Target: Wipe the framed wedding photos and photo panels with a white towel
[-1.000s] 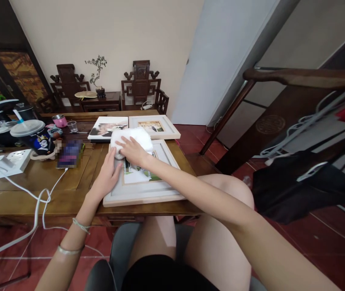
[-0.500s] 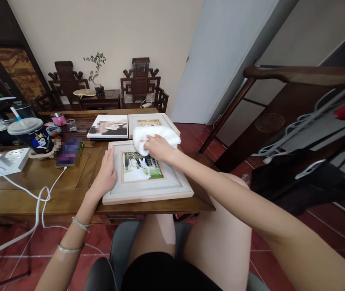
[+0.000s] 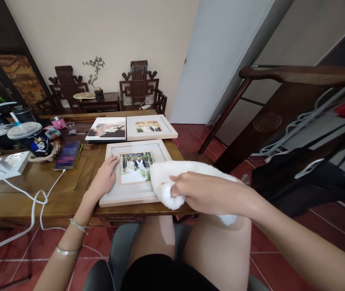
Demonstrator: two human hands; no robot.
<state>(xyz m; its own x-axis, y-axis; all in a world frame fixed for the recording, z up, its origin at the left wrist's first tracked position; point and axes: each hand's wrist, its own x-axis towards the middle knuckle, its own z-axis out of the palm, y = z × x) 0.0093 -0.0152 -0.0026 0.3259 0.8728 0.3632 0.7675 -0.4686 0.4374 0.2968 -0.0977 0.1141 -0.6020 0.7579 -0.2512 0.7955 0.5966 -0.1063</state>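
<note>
The person's right hand [image 3: 195, 190] is curled, fingers and thumb pinching a bunched fold of a white cloth [image 3: 166, 171]; the cloth spreads around that hand, its front part across the near right corner of the picture frame [image 3: 131, 193], its rear part trailing beneath the wrist towards the lap; whether it presses on the frame there is hidden. It looks thick, fluffy and very light, so it should give under any grip and scarcely slip; a gathered handful is the sensible hold, since a loose end would flop.

To the left of that hand, the left hand [image 3: 107, 173] lies with fingers extended and close together, resting on the frame's left border; the frame lies flat between the two hands, its photograph [image 3: 136, 166] just beside the left fingertips. The frame seems stiff and of modest weight; its pale border may mark, and whether glass covers it cannot be told, so the outer wooden edges are the safer hold, one hand at each side.

Beyond both hands lie a second frame [image 3: 165, 128] and a white-edged picture [image 3: 111, 131]; well left of the left hand, a phone [image 3: 66, 155] rests on the bench [image 3: 69, 204].
</note>
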